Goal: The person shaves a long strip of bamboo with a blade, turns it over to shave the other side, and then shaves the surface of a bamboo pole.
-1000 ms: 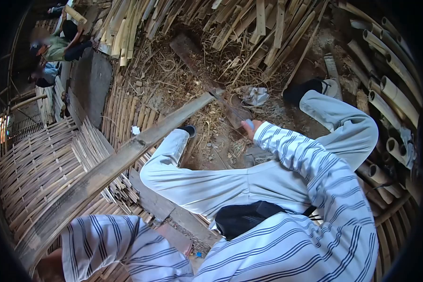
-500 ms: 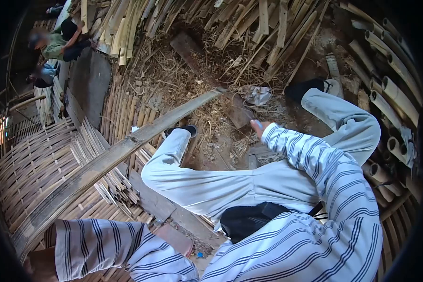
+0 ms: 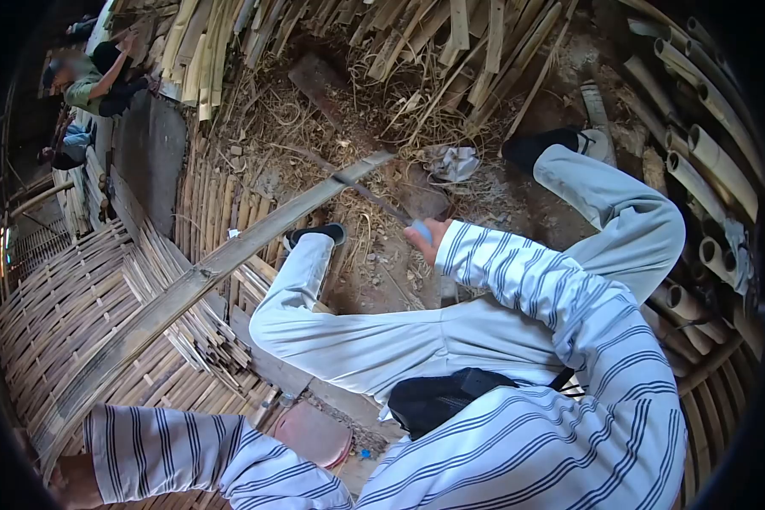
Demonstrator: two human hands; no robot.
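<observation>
Currently I look down over my own body, seated on the ground with pale trousers and a striped shirt. My right hand (image 3: 429,235) is closed around the blue handle of a long blade (image 3: 367,194), which reaches away to the far left and crosses the far end of a long bamboo slat (image 3: 229,259). That slat runs diagonally from the near left, beside my left hand (image 3: 72,482), up to the middle of the scene. My left hand sits at the very near-left edge and only a part of it shows, so I cannot tell whether it grips the slat or merely rests by it.

Woven bamboo matting (image 3: 68,314) covers the ground on the left. Loose split bamboo (image 3: 450,38) is heaped at the far side, and round bamboo poles (image 3: 705,161) lie stacked on the right. Another person in a green top (image 3: 89,81) sits at the far left.

I judge the step in hand to be working the blade into the slat's far end. The next move calls for a steady hold on the slat and a controlled stroke of the blade, kept clear of my left foot (image 3: 314,232) just beside it.
</observation>
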